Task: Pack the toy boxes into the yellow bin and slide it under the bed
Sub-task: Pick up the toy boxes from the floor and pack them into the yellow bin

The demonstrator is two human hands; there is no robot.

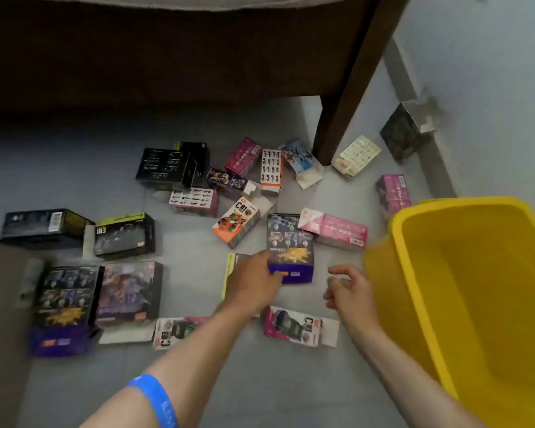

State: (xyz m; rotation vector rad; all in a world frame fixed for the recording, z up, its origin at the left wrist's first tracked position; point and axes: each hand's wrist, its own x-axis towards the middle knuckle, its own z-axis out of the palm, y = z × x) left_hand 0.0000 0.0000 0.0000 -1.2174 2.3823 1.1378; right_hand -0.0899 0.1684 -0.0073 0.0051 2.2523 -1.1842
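Yellow bin [396, 230] rim beside hands [348, 287].

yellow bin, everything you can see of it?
The yellow bin is a large open-topped tub, plastic by its look, with a thick rolled rim and smooth walls. It stands upright on the grey floor at the right, cut off by the frame edge. What shows of its inside holds no boxes. Neither hand touches it; the right hand hovers beside its near wall.

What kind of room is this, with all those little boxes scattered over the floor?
Most likely a bedroom at home. A dark wooden bed frame with a square leg stands on the grey tiled floor, colourful cardboard toy boxes lie beside it, and a yellow plastic storage bin waits by the white wall.
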